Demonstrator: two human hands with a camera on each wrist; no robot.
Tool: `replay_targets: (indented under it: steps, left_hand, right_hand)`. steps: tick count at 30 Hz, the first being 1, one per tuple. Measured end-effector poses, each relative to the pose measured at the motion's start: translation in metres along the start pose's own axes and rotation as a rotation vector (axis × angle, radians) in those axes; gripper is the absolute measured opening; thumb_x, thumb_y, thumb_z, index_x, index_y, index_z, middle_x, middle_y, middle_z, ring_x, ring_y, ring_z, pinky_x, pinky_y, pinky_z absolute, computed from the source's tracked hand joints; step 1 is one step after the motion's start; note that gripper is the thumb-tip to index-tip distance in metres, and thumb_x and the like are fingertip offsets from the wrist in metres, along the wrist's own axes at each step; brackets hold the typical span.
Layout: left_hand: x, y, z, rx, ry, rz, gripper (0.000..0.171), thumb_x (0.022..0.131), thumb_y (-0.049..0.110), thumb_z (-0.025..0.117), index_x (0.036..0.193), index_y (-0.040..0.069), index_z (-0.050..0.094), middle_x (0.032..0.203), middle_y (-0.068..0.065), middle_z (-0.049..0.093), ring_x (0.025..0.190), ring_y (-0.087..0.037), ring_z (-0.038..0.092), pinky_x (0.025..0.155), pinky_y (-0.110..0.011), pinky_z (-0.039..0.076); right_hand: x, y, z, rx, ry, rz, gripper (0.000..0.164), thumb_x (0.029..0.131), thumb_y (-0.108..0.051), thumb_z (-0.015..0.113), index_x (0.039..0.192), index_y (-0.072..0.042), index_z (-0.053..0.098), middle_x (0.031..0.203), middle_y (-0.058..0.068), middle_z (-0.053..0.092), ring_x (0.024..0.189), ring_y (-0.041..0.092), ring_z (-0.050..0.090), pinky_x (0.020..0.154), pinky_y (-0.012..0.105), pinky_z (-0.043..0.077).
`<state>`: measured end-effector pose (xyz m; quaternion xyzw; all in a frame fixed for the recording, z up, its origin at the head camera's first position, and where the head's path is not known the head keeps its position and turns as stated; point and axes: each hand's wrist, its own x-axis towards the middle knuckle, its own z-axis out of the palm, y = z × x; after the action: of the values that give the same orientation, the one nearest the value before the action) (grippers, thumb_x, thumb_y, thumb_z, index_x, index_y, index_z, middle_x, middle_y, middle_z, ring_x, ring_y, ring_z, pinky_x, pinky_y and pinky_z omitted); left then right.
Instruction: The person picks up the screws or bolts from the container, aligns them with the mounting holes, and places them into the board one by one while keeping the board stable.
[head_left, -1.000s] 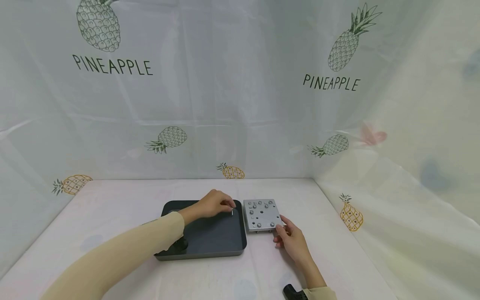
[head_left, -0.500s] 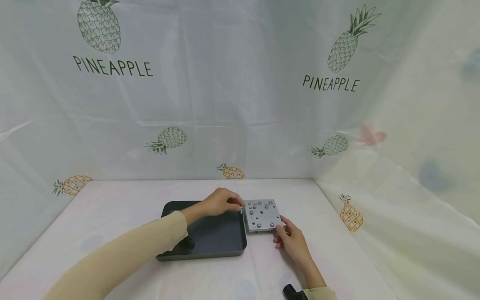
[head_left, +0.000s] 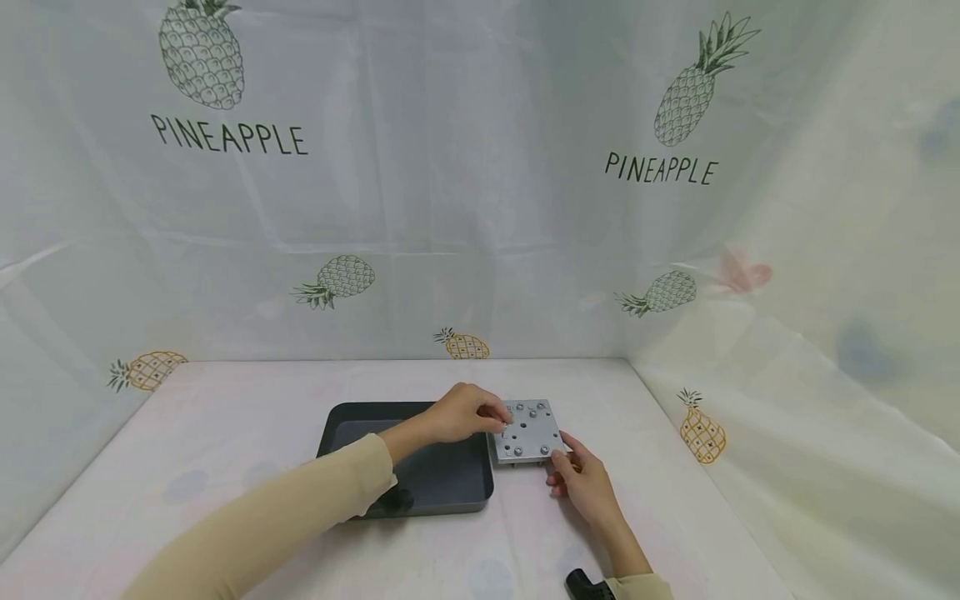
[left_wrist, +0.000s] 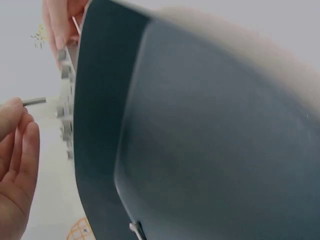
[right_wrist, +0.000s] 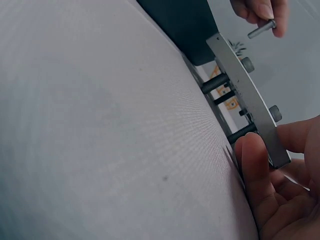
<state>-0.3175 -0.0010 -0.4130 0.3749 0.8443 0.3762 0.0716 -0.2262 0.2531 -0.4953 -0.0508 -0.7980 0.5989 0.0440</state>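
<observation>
My left hand is over the left edge of a square metal plate, pinching a bolt between thumb and fingers. The bolt's shank points toward the plate, apart from it, in the right wrist view. Several bolt heads stand up from the plate's top, beside bare holes. Threaded shanks stick out beneath, with a gap under the plate. At the plate's near right corner my right hand grips the edge, thumb on top and fingers underneath in the right wrist view.
A dark grey tray lies directly left of the plate, under my left forearm. A small metal piece lies in it. Pale cloth covers the table, and a pineapple-printed curtain hangs behind.
My left hand has carried the bolt to the right, from above the tray's right side to over the plate. My right hand and the plate have stayed in place.
</observation>
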Motion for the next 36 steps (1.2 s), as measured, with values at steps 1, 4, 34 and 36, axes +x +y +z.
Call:
replay_targets:
  steps: [1, 4, 34, 36]
  left_hand:
    - [0.000, 0.002, 0.001, 0.002, 0.004, -0.007, 0.016, 0.098, 0.013, 0.078, 0.114, 0.010, 0.082, 0.103, 0.008, 0.079, 0.093, -0.003, 0.070, 0.084, -0.024, 0.058]
    - [-0.001, 0.006, 0.006, 0.000, 0.015, -0.031, 0.016, 0.098, 0.012, 0.078, 0.113, 0.012, 0.083, 0.102, 0.008, 0.079, 0.092, -0.004, 0.070, 0.083, -0.025, 0.057]
    - [-0.002, -0.007, 0.029, -0.036, 0.051, -0.096, 0.013, 0.098, 0.015, 0.078, 0.108, 0.020, 0.084, 0.106, 0.009, 0.079, 0.097, -0.005, 0.068, 0.086, -0.030, 0.056]
    - [-0.002, -0.006, 0.030, -0.033, 0.053, -0.090, 0.013, 0.097, 0.015, 0.079, 0.107, 0.019, 0.084, 0.105, 0.009, 0.079, 0.096, -0.005, 0.067, 0.086, -0.030, 0.056]
  right_hand:
    - [0.000, 0.000, 0.000, -0.001, -0.002, -0.002, 0.055, 0.108, -0.016, 0.062, 0.159, -0.003, 0.045, 0.104, 0.018, 0.066, 0.076, 0.019, 0.068, 0.063, 0.028, 0.060]
    - [0.001, 0.002, 0.001, -0.015, 0.000, 0.004, 0.054, 0.109, -0.017, 0.061, 0.159, -0.005, 0.045, 0.104, 0.016, 0.066, 0.076, 0.019, 0.068, 0.064, 0.028, 0.060]
    - [0.005, 0.006, 0.001, -0.030, 0.004, 0.022, 0.054, 0.109, -0.016, 0.060, 0.160, -0.008, 0.046, 0.103, 0.014, 0.066, 0.079, 0.020, 0.068, 0.066, 0.027, 0.061]
    - [0.005, 0.006, 0.001, -0.029, 0.004, 0.022, 0.054, 0.109, -0.016, 0.060, 0.160, -0.008, 0.046, 0.104, 0.014, 0.066, 0.079, 0.020, 0.068, 0.066, 0.027, 0.060]
